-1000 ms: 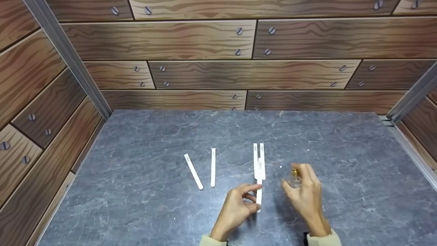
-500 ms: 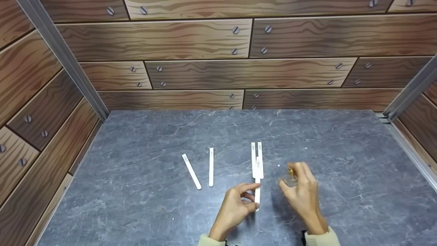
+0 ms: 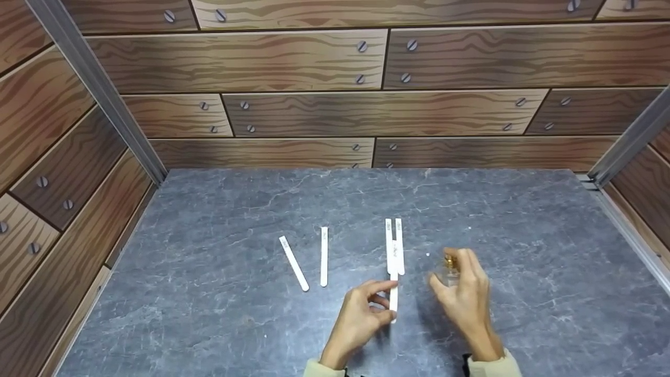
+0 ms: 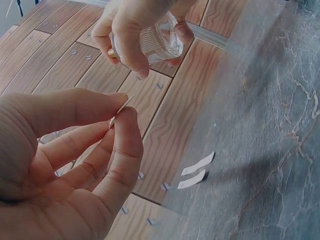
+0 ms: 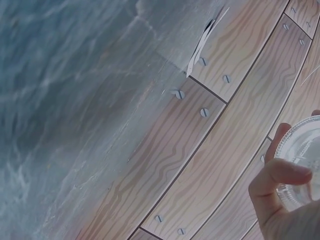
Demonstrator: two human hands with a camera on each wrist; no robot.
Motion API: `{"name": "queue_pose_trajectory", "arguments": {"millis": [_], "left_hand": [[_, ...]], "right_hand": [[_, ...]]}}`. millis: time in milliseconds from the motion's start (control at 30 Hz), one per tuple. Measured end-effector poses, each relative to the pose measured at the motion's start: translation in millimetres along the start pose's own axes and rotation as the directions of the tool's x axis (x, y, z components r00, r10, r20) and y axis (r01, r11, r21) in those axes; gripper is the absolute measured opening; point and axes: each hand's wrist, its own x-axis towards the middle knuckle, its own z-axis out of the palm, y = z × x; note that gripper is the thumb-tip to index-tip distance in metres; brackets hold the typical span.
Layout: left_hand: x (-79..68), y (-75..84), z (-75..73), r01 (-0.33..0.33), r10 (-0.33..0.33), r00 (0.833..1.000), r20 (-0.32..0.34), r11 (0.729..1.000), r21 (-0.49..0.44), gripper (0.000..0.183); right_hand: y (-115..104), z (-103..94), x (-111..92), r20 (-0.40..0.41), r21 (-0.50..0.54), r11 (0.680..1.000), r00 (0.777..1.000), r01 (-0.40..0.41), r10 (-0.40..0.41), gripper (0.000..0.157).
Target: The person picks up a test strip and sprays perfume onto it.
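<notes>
My left hand (image 3: 361, 317) pinches a white paper test strip (image 3: 394, 299) between thumb and fingers, its printed end pointing away from me. In the left wrist view that strip (image 4: 123, 106) shows almost edge-on, held above the table. To its right, my right hand (image 3: 466, 301) grips a small clear glass perfume bottle (image 3: 450, 276) with a gold spray top (image 3: 450, 261), a finger on the top. The bottle (image 4: 165, 42) has ridged sides in the left wrist view. It stays apart from the strip. Only part of its base (image 5: 300, 145) shows in the right wrist view.
Two more strips, a left one (image 3: 388, 235) and a right one (image 3: 400, 235), lie just beyond the held strip. Farther left lie a slanted strip (image 3: 294, 263) and a straight strip (image 3: 324, 256). Wood-patterned walls (image 3: 293, 112) border the grey table (image 3: 209, 220).
The head view has shifted slightly. The held strip has drifted a little left against the two strips behind it. The bottle tilted briefly and now looks more upright; both grips are unchanged.
</notes>
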Motion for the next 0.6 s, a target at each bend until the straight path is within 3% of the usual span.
{"name": "queue_pose_trajectory", "arguments": {"millis": [400, 600], "left_hand": [[-0.2, -1.8, -6.2, 0.039, -0.039, 0.999, -0.015, 0.999, 0.017, 0.048], [-0.1, -2.7, -10.0, 0.05, -0.046, 0.998, -0.049, 0.996, 0.073, 0.049]], "right_hand": [[0.5, -0.2, -1.1, -0.013, 0.02, 1.0, 1.0, -0.015, 0.016, 0.05], [0.6, -0.2, -1.1, -0.007, 0.019, 1.0, 1.0, -0.018, 0.018, 0.05]]}}
